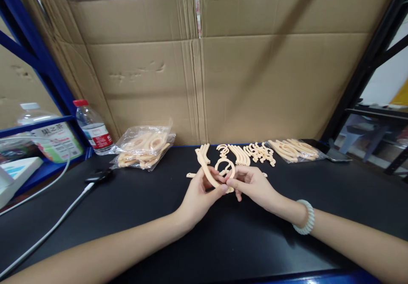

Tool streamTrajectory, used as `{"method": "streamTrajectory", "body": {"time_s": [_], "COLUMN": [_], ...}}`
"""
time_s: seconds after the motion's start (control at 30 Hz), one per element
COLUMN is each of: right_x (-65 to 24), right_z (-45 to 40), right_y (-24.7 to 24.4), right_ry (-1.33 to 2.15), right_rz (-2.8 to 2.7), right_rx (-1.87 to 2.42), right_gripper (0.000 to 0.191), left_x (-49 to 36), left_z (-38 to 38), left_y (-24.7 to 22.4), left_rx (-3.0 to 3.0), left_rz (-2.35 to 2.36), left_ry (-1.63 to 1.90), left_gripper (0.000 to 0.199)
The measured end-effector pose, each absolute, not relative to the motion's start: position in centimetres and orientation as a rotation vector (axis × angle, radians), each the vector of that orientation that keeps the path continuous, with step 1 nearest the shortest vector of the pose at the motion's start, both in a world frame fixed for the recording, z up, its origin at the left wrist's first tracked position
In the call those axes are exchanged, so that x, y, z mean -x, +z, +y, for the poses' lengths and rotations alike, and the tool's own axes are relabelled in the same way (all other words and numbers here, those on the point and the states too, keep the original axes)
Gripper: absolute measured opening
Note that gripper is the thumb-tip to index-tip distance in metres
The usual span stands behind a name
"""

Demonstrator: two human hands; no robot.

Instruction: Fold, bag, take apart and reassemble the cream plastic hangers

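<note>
My left hand (204, 188) pinches a long, curved cream-coloured strip (207, 171), which slants up and away to the left. Fingers of my right hand (250, 184) close on a cream ring-shaped piece (233, 167) right beside it. The lower ends of both pieces meet between my fingertips; whether they are joined I cannot tell. Just beyond my hands lie several curved strips (239, 154), a few small arc pieces (223, 149) and a heap of small wavy pieces (259, 153), all the same cream colour.
Clear bags of cream parts lie at the left (145, 146) and right (295, 150). A phone (338, 153) is by the right bag. A red-capped bottle (93, 129) stands back left. A white cable (60, 216) crosses the black table (143, 250); cardboard (143, 75) walls the back.
</note>
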State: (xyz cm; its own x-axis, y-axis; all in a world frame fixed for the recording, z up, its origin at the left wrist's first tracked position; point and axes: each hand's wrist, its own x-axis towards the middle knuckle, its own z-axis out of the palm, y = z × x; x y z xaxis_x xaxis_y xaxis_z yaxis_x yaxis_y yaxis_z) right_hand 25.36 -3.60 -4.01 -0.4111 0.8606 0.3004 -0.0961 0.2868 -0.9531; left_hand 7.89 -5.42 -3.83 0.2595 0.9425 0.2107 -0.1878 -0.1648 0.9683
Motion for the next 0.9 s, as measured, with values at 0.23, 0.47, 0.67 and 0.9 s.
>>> {"method": "streamTrajectory", "body": {"time_s": [0.23,0.47,0.67,0.9], "right_x": [-28.1,-31.1,-30.7,-30.7], "right_z": [-0.9,3.6,4.9,4.8], "right_y": [-2.6,-3.6,-4.8,-4.7], "right_ry": [0.961,0.014,-0.02,0.026], "right_rz": [-1.617,-2.274,-2.396,-2.322], "right_rx": [0.892,0.914,0.905,0.916], "right_gripper": [0.029,0.019,0.023,0.02], "left_x": [-8.0,-8.0,-8.0,-7.9], "left_z": [-5.5,-5.3,-5.4,-5.3], "left_y": [-3.6,-3.5,-3.4,-3.4], "left_rx": [-1.235,-1.168,-1.191,-1.223], "left_rz": [0.827,0.839,0.829,0.821], "left_ry": [1.191,1.21,1.191,1.148], "left_gripper": [0.04,0.042,0.037,0.026]}}
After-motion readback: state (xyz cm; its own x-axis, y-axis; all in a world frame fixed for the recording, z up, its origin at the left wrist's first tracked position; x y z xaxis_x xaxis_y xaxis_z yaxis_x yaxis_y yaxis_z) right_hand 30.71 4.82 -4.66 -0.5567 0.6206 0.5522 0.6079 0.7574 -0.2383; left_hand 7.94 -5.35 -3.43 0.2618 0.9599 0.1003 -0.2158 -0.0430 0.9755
